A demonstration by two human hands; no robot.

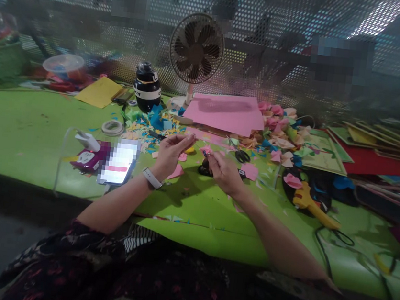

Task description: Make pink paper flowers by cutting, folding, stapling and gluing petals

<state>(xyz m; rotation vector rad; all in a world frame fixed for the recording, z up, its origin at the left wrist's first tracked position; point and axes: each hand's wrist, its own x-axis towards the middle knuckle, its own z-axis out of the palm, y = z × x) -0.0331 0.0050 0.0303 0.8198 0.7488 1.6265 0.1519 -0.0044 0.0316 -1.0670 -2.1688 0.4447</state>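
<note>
My left hand (171, 152), with a white watch on the wrist, hovers above the green table (24, 135), its fingers pinched together near small pink paper pieces (177, 170). My right hand (222, 171) is close beside it, fingers curled and pinched on a small dark thing I cannot make out. Black scissors (241, 155) lie just beyond the right hand. A large pink sheet (226, 112) lies farther back, under the fan.
A phone (119, 164) lies left of my hands, by a tape roll (112, 127). A small fan (195, 55), a dark bottle (147, 87), paper scraps (148, 127), folded paper flowers (281, 130), a yellow glue gun (311, 203) and stacked card (376, 151) surround them.
</note>
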